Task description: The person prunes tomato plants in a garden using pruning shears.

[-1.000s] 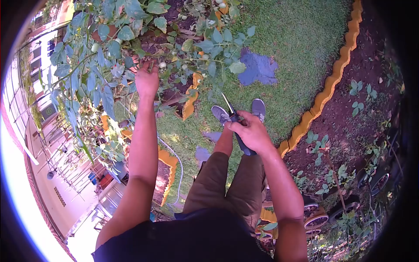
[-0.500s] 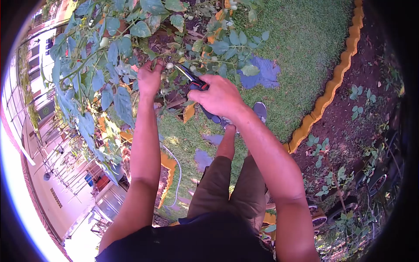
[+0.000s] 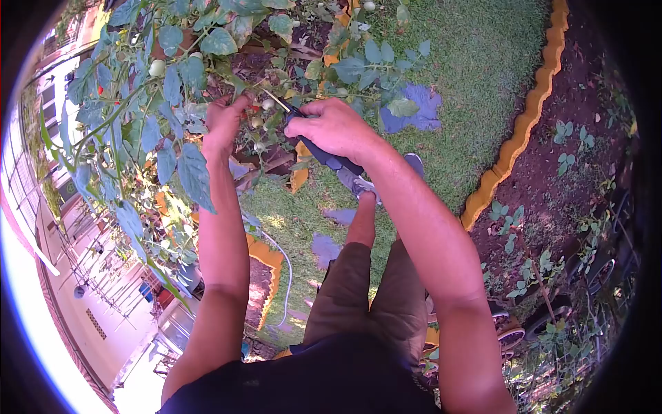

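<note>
My right hand (image 3: 329, 125) is wrapped round pruning shears (image 3: 281, 103) with dark handles. Their narrow, pale blades point up and left into the tomato plant (image 3: 219, 43). Just below the blade tips hangs a small pale tomato (image 3: 268, 105). Left of it, my left hand (image 3: 223, 121) is among the stems with its fingers pinched together. Whatever lies between those fingers is hidden. A bit of a red tomato (image 3: 255, 107) shows beside the left fingertips, and another pale tomato (image 3: 257, 122) hangs lower.
A larger green tomato (image 3: 157, 67) hangs among leaves on the left. Yellow wavy edging (image 3: 510, 148) divides the lawn (image 3: 476, 76) from dark soil (image 3: 545, 138). A thin pale hose (image 3: 288, 276) curves over the grass. Grey-purple paving stones (image 3: 414, 109) lie in the lawn.
My left hand has shifted slightly left and down. The shears have moved a little left and turned, their tips now higher above the pale tomato. Red fruit shows beside my left fingers.
</note>
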A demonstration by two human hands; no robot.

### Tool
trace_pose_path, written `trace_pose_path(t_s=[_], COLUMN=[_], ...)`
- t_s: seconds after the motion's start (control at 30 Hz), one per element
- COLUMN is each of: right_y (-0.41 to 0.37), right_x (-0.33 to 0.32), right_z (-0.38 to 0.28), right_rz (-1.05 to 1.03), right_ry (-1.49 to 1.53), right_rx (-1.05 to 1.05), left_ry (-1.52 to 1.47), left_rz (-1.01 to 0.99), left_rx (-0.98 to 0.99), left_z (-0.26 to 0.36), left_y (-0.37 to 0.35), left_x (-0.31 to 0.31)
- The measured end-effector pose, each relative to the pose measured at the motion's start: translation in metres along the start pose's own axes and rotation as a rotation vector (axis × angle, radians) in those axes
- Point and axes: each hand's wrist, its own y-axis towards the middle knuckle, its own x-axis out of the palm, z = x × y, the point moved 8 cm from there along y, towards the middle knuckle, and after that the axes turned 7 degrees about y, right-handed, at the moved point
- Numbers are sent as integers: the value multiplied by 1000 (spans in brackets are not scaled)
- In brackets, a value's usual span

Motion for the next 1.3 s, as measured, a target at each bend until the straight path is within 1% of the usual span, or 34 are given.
trace_pose_path(t_s=[0.07,0.23,0.33,0.47,0.57,0.77,0.93,1.07,1.17,1.27,1.3], right_y=[1,0,4,10,10,35,39,39,34,25,17], right_x=[1,4,5,5,3,11,19,18,15,14,13], right_z=[0,4,8,5,-5,-3,-5,-8,-9,-4,-6], right_rz=[9,18,47,-33,-35,18,-42,-6,37,46,56], right_ry=[-7,-9,39,77,41,-38,-9,-29,-56,-21,9], right_rx=[-9,-12,-12,20,26,34,66,10,-19,3,7], left_ry=[-36,37,55,132,6,159,80,62,145,121,112], left_rz=[6,-10,-28,-24,-32,-38,-39,-45,-33,-40,-12], left_rx=[34,-3,-13,-60,8,5,15,32,17,108,144], left_z=[0,-7,-7,-5,-3,-7,1,6,-2,-15,-10], left_y=[3,6,6,1,-1,0,-6,-11,-5,1,-3], left_x=[-2,-6,-5,-8,-3,-9,-6,-1,-6,0,1])
